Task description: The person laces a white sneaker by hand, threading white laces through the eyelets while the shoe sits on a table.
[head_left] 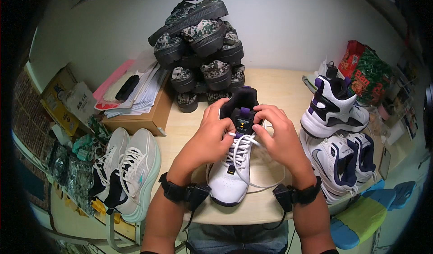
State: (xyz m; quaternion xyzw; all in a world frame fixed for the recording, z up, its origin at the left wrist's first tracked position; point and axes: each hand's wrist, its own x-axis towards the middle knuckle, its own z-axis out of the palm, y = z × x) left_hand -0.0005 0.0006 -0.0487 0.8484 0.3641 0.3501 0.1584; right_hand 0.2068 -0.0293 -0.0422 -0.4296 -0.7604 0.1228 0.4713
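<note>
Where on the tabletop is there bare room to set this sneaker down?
Bare table shows between the camouflage shoe pile and the purple-and-white sneakers, and a smaller patch between the cardboard box and the left hand. The right edge is crowded; both hands, left and right hand, grip the white sneaker.

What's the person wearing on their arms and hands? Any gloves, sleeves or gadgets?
No gloves and no sleeves in view: both hands and forearms are bare. The left hand and right hand each have a black band strapped around the wrist. Each band carries a small black boxy device on the inner side, the left wrist device and the right wrist device, with a thin dark cable hanging down from it.
</note>
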